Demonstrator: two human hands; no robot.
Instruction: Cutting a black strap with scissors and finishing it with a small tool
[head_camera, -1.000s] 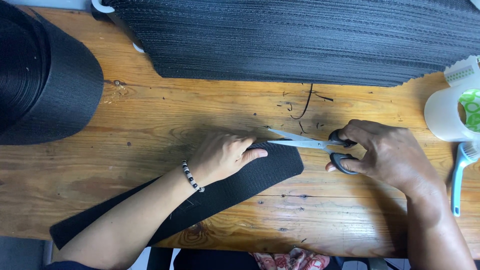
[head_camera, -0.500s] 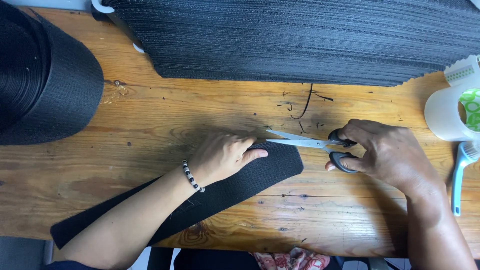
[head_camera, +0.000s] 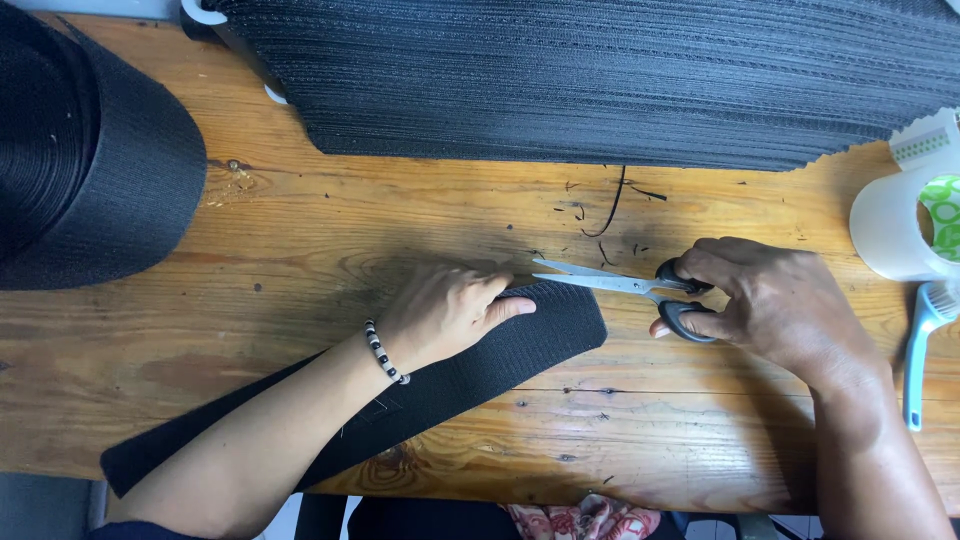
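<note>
— Head view first: any containers on the wooden table (head_camera: 300, 240)?

— None that hold anything I can see. At the right edge stands a white tape dispenser (head_camera: 905, 215) with a green and white roll in it, cut off by the frame. Just below it lies a light blue handle (head_camera: 918, 350) of some tool whose head I cannot make out.

— And the hands?

— Left hand (head_camera: 445, 312) lies flat, fingers together, pressing down on the black strip (head_camera: 480, 365) near its rounded end. A beaded bracelet (head_camera: 385, 352) sits on that wrist. Right hand (head_camera: 775, 300) is closed around the black handles of the scissors (head_camera: 625, 285), thumb and fingers through the loops. The blades stand a little apart, tips pointing left and meeting the upper edge of the strip just beside the left fingertips.

— Where does the strip run?

— Diagonally, from the middle of the table down to the near left edge, under the left forearm.

— Room to move?

— A band of bare wood lies between the hands and the big sheet of black ribbed material (head_camera: 600, 80) along the far side. A large roll of black webbing (head_camera: 85, 160) fills the far left corner, well apart from the strip. A few black thread scraps (head_camera: 612, 200) lie on the wood just beyond the scissors. Near edge runs close under both forearms.
</note>
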